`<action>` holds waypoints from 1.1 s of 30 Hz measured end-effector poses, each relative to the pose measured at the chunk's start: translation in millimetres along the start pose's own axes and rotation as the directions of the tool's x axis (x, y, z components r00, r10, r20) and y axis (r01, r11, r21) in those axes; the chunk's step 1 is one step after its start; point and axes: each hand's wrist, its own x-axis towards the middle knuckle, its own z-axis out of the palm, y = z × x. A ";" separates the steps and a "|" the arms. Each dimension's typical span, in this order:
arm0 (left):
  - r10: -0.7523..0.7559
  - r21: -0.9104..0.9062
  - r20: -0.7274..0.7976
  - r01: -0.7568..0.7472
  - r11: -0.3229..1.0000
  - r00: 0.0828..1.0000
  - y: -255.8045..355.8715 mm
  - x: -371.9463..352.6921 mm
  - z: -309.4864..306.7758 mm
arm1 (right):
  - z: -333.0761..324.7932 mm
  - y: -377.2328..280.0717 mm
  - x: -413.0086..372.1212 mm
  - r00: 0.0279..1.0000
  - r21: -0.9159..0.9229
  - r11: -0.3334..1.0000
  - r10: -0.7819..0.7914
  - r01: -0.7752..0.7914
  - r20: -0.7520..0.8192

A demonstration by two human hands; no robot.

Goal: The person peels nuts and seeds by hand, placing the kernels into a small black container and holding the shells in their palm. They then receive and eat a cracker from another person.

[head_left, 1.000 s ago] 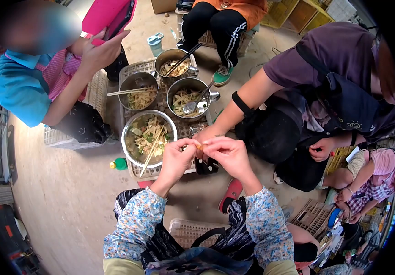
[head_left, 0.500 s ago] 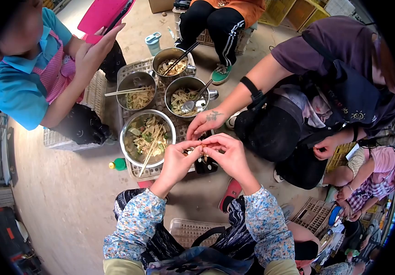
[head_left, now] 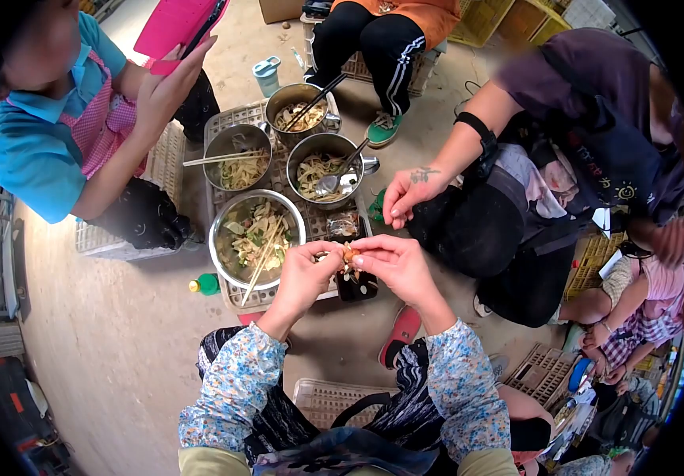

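Between the fingertips of my left hand (head_left: 307, 274) and my right hand (head_left: 392, 266) is a small orange-brown piece of food (head_left: 350, 254). Both hands pinch it over a black tray (head_left: 357, 287) that holds small bits. A steel bowl (head_left: 223, 260) of noodles with chopsticks (head_left: 264, 262) across it stands just left of my left hand. Beyond my hands is a small clear packet (head_left: 343, 224) with brownish contents. Three steel pots of noodles stand farther back, one of them (head_left: 310, 198) with a spoon (head_left: 328, 184) in it.
The dishes stand on an upturned plastic crate (head_left: 220, 206). A co-worker's hand (head_left: 412, 194) hangs right of the packet. Another person at left holds a pink object (head_left: 169, 33). A blue cup (head_left: 266, 75) and a green bottle (head_left: 205, 284) stand beside the crate.
The co-worker's tattooed hand has pulled back to the right from beside my fingers, uncovering the packet. The orange-brown piece between my fingertips now shows more clearly.
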 end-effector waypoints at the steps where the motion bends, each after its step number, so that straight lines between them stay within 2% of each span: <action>1: 0.007 0.006 -0.021 -0.007 1.000 1.000 0.0 0.1 0.8 | -0.1 0.0 0.3 1.000 0.000 1.000 0.000 0.000 -0.001; 3: 0.013 0.012 -0.040 -0.013 1.000 0.999 -0.4 -0.2 2.4 | 0.1 0.4 0.3 0.997 0.024 0.997 -0.068 0.069 -0.044; 8: 0.032 0.088 -0.014 -0.031 0.996 0.999 4.5 -2.6 5.2 | 4.1 12.5 5.6 0.988 -0.021 0.991 -0.131 0.130 -0.077; 9: 0.082 0.110 -0.023 -0.079 0.991 0.996 2.2 -1.5 4.3 | 5.1 15.5 5.3 0.982 -0.053 0.987 -0.153 0.148 -0.106; 10: 0.061 0.231 -0.061 -0.045 0.972 0.996 8.3 -5.2 3.2 | 8.9 16.6 5.8 0.985 -0.063 0.988 -0.148 0.143 -0.088; 11: 0.194 0.377 -0.044 -0.164 0.912 0.980 4.0 -0.4 0.7 | 12.7 16.8 6.0 0.982 -0.087 0.986 -0.151 0.142 -0.111; 12: 0.172 0.376 -0.061 -0.136 0.916 0.983 0.7 0.4 -0.1 | 14.6 16.9 3.6 0.964 -0.181 0.957 -0.247 0.226 -0.102; 13: 0.086 0.366 -0.140 -0.029 0.930 0.986 1.3 0.2 1.9 | 17.7 15.6 2.7 0.931 -0.309 0.900 -0.353 0.308 -0.099; 14: 0.313 0.451 -0.042 -0.262 0.853 0.949 -10.6 9.9 -2.6 | 13.7 15.3 2.6 0.856 -0.523 0.737 -0.516 0.428 -0.028; 15: 0.231 0.451 -0.064 -0.178 0.874 0.971 -4.0 6.7 -1.1 | 14.3 20.9 7.6 0.794 -0.581 0.650 -0.608 0.491 -0.009; 17: 0.434 0.407 -0.031 -0.385 0.828 0.900 -20.6 14.8 -3.6 | 15.7 23.2 6.3 0.801 -0.672 0.605 -0.597 0.428 -0.028; 19: 0.364 0.310 -0.058 -0.330 0.892 0.930 -14.2 8.7 4.3 | 13.7 17.0 5.1 0.829 -0.633 0.648 -0.559 0.423 -0.019; 20: 0.229 0.207 -0.070 -0.211 0.955 0.971 -5.3 0.0 9.7 | 13.1 14.5 3.7 0.838 -0.599 0.686 -0.543 0.413 -0.044; 21: 0.212 0.085 0.024 -0.213 0.973 0.977 -16.5 8.9 -4.6 | 11.2 17.3 7.2 0.872 -0.514 0.768 -0.484 0.383 -0.072; 23: 0.236 -0.031 0.058 -0.235 0.972 0.970 -18.2 10.7 -4.0 | 6.0 17.2 8.4 0.888 -0.362 0.849 -0.448 0.385 -0.107; 24: 0.225 -0.012 -0.003 -0.225 0.974 0.974 -19.8 13.3 -1.8 | 4.1 9.3 4.3 0.883 -0.364 0.847 -0.454 0.387 -0.119; 26: 0.202 0.026 0.027 -0.202 0.979 0.979 -19.2 17.2 -10.5 | 2.8 -5.6 -3.3 0.973 -0.147 0.976 -0.184 0.163 -0.142; 27: 0.176 0.060 0.047 -0.179 0.982 0.983 -17.8 19.0 -11.1 | 0.5 -2.7 -1.5 0.970 -0.147 0.975 -0.191 0.169 -0.148; 29: 0.207 0.037 0.014 -0.208 0.978 0.978 -22.7 22.6 -3.6 | -1.7 7.9 5.3 0.985 0.095 0.990 -0.091 0.106 -0.148; 30: 0.214 0.030 0.031 -0.215 0.976 0.976 -21.9 22.3 -3.3 | -2.0 5.4 4.0 0.987 0.137 0.989 -0.028 0.050 -0.156; 31: 0.221 0.023 0.044 -0.223 0.975 0.974 -20.2 21.4 -3.6 | -1.8 6.4 5.2 0.987 0.141 0.989 -0.034 0.056 -0.156; 33: 0.225 0.025 0.045 -0.226 0.974 0.973 -18.7 18.8 1.3 | -2.7 12.0 7.0 0.986 0.299 0.954 0.018 0.033 -0.166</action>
